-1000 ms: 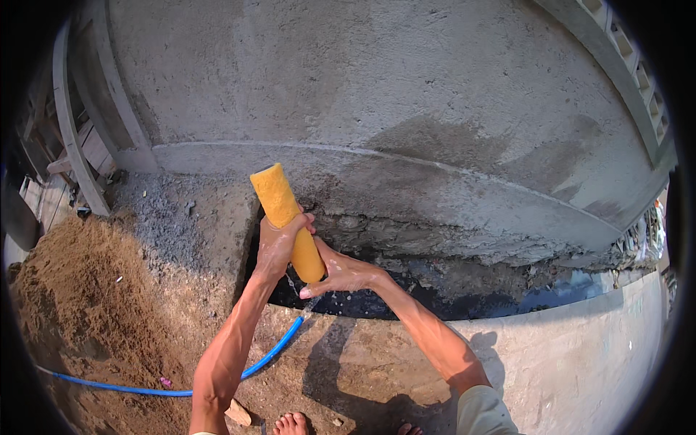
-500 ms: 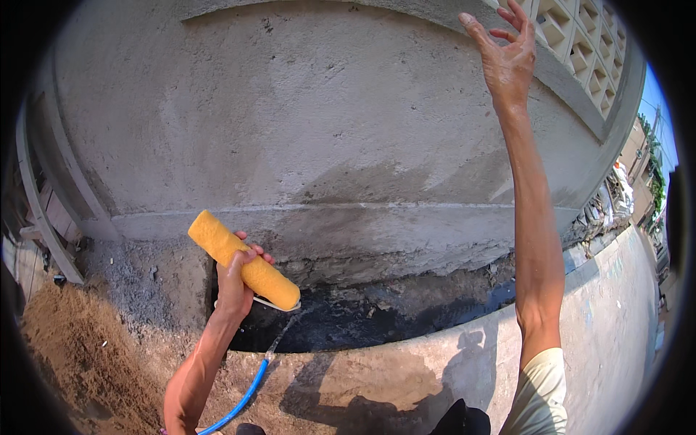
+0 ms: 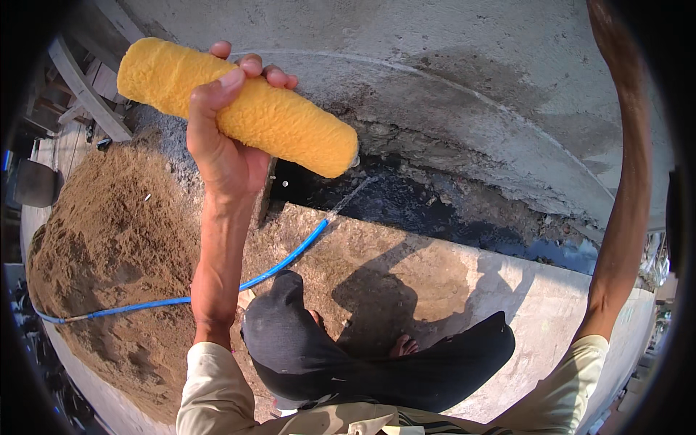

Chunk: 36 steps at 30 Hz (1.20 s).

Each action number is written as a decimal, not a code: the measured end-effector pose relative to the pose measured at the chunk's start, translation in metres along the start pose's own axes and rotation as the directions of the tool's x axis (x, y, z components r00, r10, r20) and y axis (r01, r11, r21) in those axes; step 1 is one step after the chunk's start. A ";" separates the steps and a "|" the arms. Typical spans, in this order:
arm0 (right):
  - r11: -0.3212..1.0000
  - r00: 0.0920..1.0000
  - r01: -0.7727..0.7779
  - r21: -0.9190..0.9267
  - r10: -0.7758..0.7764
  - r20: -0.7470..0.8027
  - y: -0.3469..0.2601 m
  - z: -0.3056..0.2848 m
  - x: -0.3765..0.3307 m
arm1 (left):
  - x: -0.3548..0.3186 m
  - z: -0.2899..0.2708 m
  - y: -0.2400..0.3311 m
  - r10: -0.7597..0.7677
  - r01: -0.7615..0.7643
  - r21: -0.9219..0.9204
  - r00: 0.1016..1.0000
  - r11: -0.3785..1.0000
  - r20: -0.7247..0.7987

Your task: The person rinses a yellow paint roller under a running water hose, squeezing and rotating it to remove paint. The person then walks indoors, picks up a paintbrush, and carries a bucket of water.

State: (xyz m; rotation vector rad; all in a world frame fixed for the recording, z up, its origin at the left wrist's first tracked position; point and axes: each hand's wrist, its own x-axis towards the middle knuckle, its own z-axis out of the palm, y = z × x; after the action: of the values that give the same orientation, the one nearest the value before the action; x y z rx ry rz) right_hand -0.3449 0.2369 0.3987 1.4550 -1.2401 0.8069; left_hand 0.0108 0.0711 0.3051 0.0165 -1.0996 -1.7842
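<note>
My left hand [image 3: 225, 156] is closed around a fluffy yellow paint roller [image 3: 290, 127], gripping it by its nap near the middle. The thumb lies across the near side and the fingertips show over the far side. The roller is held up at a slant, its right end lower, over the near end of a dark wet trench [image 3: 428, 210]. Whatever handle it has is hidden here. On the right, my right forearm [image 3: 625, 188] reaches up toward the grey plastered wall [image 3: 406, 32]; the hand itself lies beyond the picture's upper edge.
A blue hose [image 3: 290, 257] crosses the concrete ledge [image 3: 449, 272], spilling water into the trench. Brown sand [image 3: 109, 225] is heaped at the left, beside leaning wooden boards [image 3: 90, 87]. My dark-clothed legs [image 3: 377, 370] are bent at the ledge. Damp patches mark the wall.
The view has tipped downward and turned, bringing my legs and more sand into sight. The roller now appears higher and larger. My right hand, visible with spread fingers before, has left the picture.
</note>
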 end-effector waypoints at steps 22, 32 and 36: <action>-0.065 -0.436 -0.887 -0.458 -0.214 0.874 -0.272 0.172 -0.385 | -0.094 -0.127 0.018 0.052 -0.095 -0.292 0.987 0.952 -0.152; 0.037 -0.528 -0.844 -0.535 -0.235 0.816 -0.263 0.164 -0.383 | -0.086 -0.113 0.001 0.027 -0.048 -0.306 0.997 0.951 -0.070; -0.185 -0.449 -0.825 -0.533 -0.358 0.819 -0.264 0.159 -0.398 | -0.085 -0.108 -0.007 0.030 -0.039 -0.359 0.999 0.932 -0.032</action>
State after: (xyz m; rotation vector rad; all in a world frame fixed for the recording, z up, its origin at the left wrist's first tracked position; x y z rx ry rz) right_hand -0.2073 0.1841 -0.0830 1.7487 -4.0388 1.6820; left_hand 0.0989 0.0632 0.1991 -0.2003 -0.7354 -1.9237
